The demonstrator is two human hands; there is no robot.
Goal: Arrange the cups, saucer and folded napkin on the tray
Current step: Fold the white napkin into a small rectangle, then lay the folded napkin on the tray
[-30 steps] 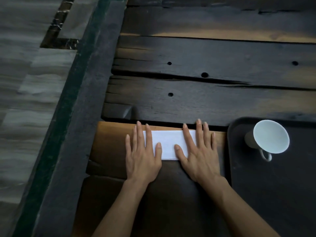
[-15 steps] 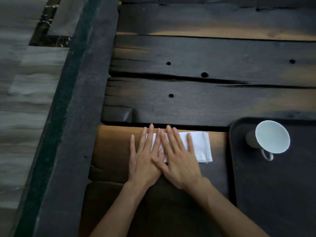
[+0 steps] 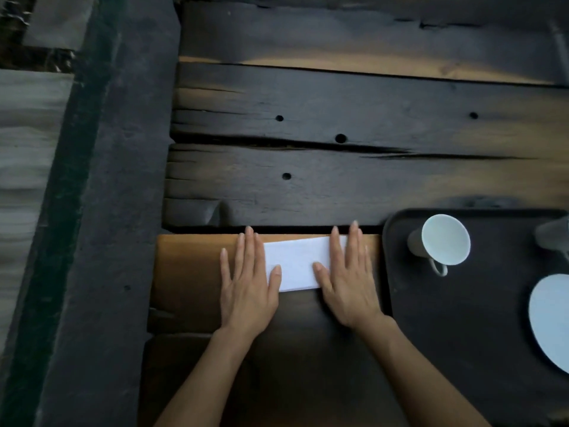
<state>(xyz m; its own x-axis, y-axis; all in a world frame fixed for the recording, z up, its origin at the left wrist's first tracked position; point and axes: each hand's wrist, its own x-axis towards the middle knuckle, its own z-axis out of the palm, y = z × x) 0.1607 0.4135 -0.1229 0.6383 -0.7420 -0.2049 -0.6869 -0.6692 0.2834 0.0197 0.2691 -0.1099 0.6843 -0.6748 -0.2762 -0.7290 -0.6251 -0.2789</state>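
Note:
A white folded napkin (image 3: pixel 295 262) lies flat on the wooden table, left of the dark tray (image 3: pixel 462 334). My left hand (image 3: pixel 248 282) rests palm down on its left end, fingers spread. My right hand (image 3: pixel 349 278) presses flat on its right end. On the tray's far left part stands a white cup (image 3: pixel 440 241) with its handle toward me. A white saucer (image 3: pixel 551 322) shows at the tray's right side, cut off by the frame. A second, greyish cup (image 3: pixel 554 235) is partly visible at the right edge.
The dark plank table (image 3: pixel 338 100) has gaps and small holes across its far half. Its left edge (image 3: pixel 101 211) drops to a pale striped floor (image 3: pixel 21 143).
Half a second ago both hands were together on the napkin's left part. They have slid apart to its two ends. The view has shifted, so the saucer and second cup now show.

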